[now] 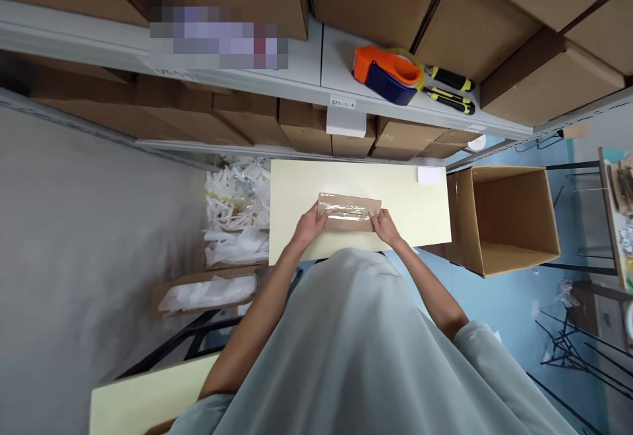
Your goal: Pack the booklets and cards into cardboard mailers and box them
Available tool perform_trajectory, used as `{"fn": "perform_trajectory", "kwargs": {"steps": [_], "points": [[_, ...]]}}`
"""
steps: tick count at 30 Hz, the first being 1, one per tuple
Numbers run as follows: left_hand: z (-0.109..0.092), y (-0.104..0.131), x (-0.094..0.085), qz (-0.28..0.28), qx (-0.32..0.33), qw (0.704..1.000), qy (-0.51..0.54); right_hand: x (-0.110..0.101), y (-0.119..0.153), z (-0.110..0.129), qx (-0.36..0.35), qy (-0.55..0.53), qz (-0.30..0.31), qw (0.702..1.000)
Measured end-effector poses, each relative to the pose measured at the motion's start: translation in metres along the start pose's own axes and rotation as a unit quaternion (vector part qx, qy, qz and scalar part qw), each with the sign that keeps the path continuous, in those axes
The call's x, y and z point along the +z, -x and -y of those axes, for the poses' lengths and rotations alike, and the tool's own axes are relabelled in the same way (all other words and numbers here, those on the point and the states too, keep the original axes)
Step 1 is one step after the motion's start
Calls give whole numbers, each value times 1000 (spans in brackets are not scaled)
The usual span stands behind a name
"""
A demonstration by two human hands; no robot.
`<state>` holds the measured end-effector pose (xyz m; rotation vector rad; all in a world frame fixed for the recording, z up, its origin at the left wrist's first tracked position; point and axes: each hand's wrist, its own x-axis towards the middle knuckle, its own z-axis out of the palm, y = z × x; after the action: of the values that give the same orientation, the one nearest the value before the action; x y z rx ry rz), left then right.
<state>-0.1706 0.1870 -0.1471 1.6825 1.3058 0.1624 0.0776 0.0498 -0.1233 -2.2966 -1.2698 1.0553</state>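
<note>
The left hand (310,225) and the right hand (386,227) grip both ends of a cardboard box (346,225) over the middle of the pale table (297,178). Clear tape (346,211) already lies along its top; whether the underside is taped, one cannot tell.

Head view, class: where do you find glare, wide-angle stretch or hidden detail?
Head view: glare streaks the shiny strip across the cardboard piece; the pale shirt looms large, suggesting wide-angle stretch; a pixelated patch hides detail at upper left.
</note>
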Motion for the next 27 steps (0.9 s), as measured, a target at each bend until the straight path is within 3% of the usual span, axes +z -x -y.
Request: {"fn": "perform_trajectory", "kwargs": {"steps": [3,7,13,16,18,21,24,27], "points": [[8,1,-5,-38,65,997,-8,-6,11,-4,-10,2,-55,998],[13,2,-3,-51,72,996,-11,-4,21,-9,-33,-50,-90,994],[21,11,14,-30,29,999,-8,22,33,-17,6,-96,-52,994],[26,16,19,-39,13,999,-20,11,25,-10,25,-29,-33,999],[20,14,16,-73,30,997,-26,-21,5,9,-11,23,-77,997],[-15,6,-1,-148,95,984,-17,-101,-47,66,-169,73,-195,963],[-85,1,-31,-203,175,963,0,-184,-105,143,-282,134,-278,909],[-164,8,-53,-265,231,936,6,-234,-150,203,-263,215,-267,902]]}}
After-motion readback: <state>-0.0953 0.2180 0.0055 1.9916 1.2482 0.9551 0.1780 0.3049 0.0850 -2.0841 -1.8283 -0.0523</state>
